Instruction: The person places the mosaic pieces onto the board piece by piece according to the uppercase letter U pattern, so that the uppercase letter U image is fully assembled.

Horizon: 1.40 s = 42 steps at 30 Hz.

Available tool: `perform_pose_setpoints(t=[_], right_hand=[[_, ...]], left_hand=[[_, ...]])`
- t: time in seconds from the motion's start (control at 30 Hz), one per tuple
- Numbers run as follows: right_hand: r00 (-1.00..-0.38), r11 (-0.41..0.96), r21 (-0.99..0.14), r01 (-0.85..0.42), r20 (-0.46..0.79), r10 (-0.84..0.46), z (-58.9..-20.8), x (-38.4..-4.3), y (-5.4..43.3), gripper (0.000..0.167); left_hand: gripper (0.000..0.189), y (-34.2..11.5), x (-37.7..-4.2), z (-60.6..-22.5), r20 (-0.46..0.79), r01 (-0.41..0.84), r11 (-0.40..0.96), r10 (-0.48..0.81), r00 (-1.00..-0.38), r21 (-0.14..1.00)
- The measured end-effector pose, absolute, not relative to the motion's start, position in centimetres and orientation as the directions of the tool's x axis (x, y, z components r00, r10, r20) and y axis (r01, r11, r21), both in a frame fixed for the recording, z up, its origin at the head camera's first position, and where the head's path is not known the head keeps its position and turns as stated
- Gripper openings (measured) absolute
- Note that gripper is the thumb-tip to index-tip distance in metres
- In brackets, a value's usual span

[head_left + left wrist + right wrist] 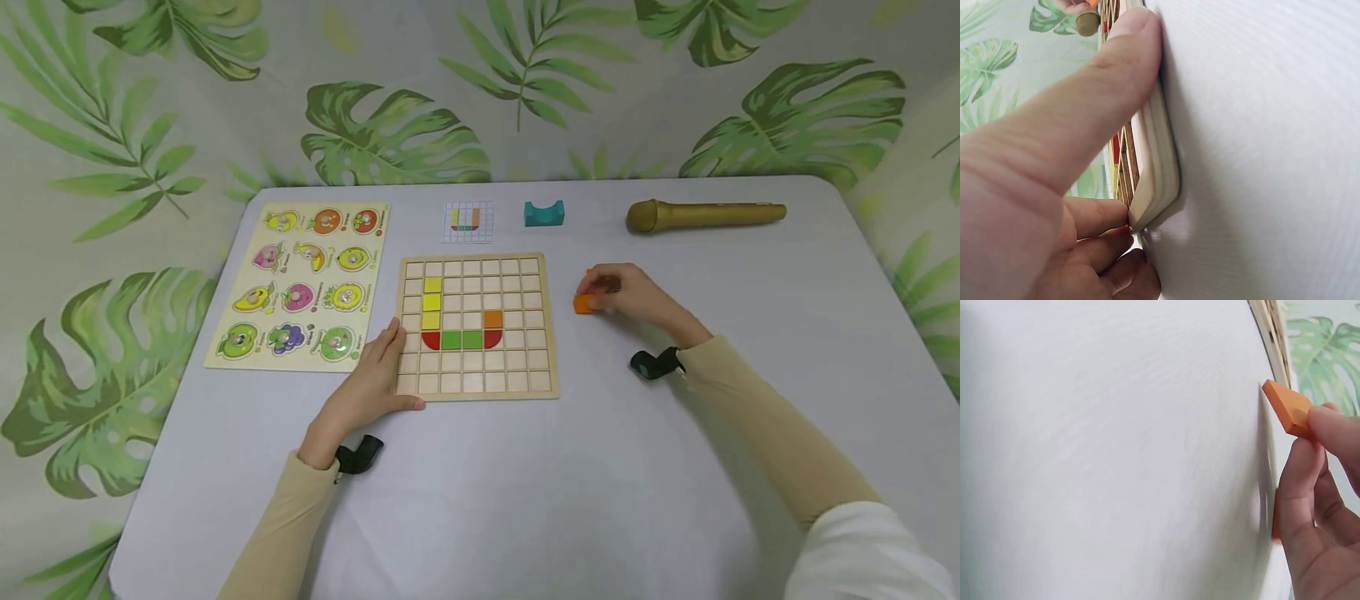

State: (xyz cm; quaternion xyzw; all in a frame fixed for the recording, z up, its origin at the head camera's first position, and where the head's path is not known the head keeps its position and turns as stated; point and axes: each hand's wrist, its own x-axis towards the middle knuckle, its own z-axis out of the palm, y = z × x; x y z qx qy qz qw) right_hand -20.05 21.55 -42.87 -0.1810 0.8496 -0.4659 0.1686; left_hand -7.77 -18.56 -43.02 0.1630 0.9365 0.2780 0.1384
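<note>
A square wooden grid board [472, 382] lies on the table. Its left side bears a column of yellow tiles [432, 302]. Below them runs a row of two green tiles [462, 340] between two red rounded tiles [492, 339], and one orange tile [492, 319] sits above the right red one. My left hand [358, 390] holds the board's near left corner, thumb along the front edge and fingers at the left side. Right of the board, my right hand [632, 293] pinches an orange square tile [1287, 410] between thumb and fingertips. Another orange tile [1276, 515] shows behind those fingers, partly hidden.
A small pattern card [468, 222] lies beyond the board, with a teal block [543, 214] beside it. At the far right is a gold microphone-shaped object [705, 216]. A fruit puzzle board [225, 354] lies at the left. A leaf-patterned cloth [525, 142] hangs behind the table.
</note>
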Motion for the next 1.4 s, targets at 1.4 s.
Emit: perform_pose_setpoints(t=[1.4], right_hand=[[-0.809, 0.586, -0.725, -0.361, -0.068, -0.583, -42.2, -21.5, 8.3, 0.012]], left_hand=[[0.111, -18.6, -7.8, -43.1, -0.153, 0.245, 0.795, 0.387, -0.909, 0.554]])
